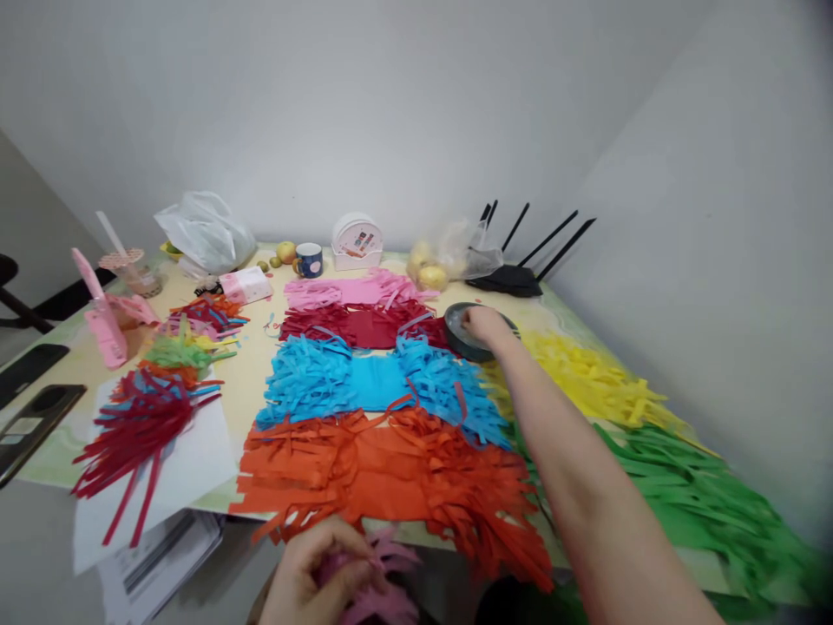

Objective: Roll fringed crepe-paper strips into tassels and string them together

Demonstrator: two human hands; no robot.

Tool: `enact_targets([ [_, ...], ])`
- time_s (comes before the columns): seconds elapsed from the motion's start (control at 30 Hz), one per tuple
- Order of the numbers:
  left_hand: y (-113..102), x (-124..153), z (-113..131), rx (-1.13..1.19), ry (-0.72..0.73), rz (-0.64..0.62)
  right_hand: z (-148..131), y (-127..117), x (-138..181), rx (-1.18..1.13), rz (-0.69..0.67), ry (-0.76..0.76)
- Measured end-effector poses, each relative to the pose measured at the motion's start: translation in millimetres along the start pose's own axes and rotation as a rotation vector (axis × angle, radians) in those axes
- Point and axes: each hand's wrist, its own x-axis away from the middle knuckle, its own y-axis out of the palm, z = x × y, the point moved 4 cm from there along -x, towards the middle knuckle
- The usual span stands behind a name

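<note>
Fringed paper sheets already cover the surface [253, 382]. Right hand [485, 325] reaches into the round tin [459, 334] beyond the blue sheet [374, 382], grip unclear; left hand [312, 573] closed on a pink fringe [383, 590].

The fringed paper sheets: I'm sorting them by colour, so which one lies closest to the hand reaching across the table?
The dark red sheet. Its right end lies just beside the right hand, which rests on a dark round dish; the pink, blue and orange sheets lie farther off.
</note>
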Motion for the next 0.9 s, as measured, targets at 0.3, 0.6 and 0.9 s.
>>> enact_targets([
  [0.3,-11.7,-8.2,25.9,-0.131,0.298,0.256,-83.3,-1.4,218.1,-0.942,0.015,-0.399],
  [0.6,1.7,10.7,27.2,-0.132,0.385,0.157,-130.1,59.7,348.5,-1.686,-0.283,-0.132],
  [0.9,-10.8,29.9,31.4,-0.444,0.486,0.074,-136.8,64.3,363.9,-1.591,-0.226,-0.131],
])
